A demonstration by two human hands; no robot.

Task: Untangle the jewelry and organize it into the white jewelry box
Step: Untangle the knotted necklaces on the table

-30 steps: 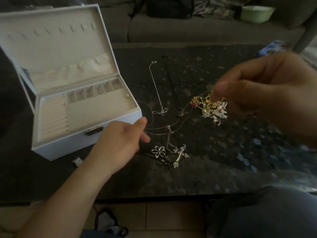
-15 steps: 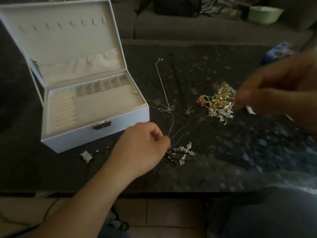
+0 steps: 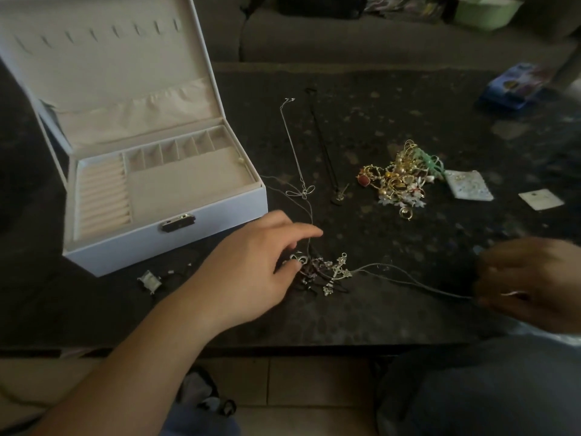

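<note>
The white jewelry box point(image 3: 220, 212) stands open at the left of the dark table, its cream compartments bare. A knot of silver pendants point(image 3: 333, 273), with a cross and a flower, lies near the front edge. My left hand point(image 3: 254, 269) rests on the knot's left side, fingertips pinching the flower pendant. My right hand point(image 3: 531, 278), blurred, pinches thin grey chains point(image 3: 408, 278) running out of that knot. A pile of gold jewelry point(image 3: 399, 179) lies further back. Between box and pile lie a silver chain point(image 3: 294, 149) and a black cord necklace point(image 3: 323, 146).
A small silver piece point(image 3: 150, 281) lies by the box's front corner. Two small white packets point(image 3: 468, 185) point(image 3: 540, 199) sit right of the gold pile, a blue box point(image 3: 515, 86) at the far right. A grey sofa with a green bowl point(image 3: 485, 11) stands behind the table.
My right hand left the gold pile and came down to the front right, now pulling chains out of the knot. My left hand moved onto the silver pendants. The head camera shifted.
</note>
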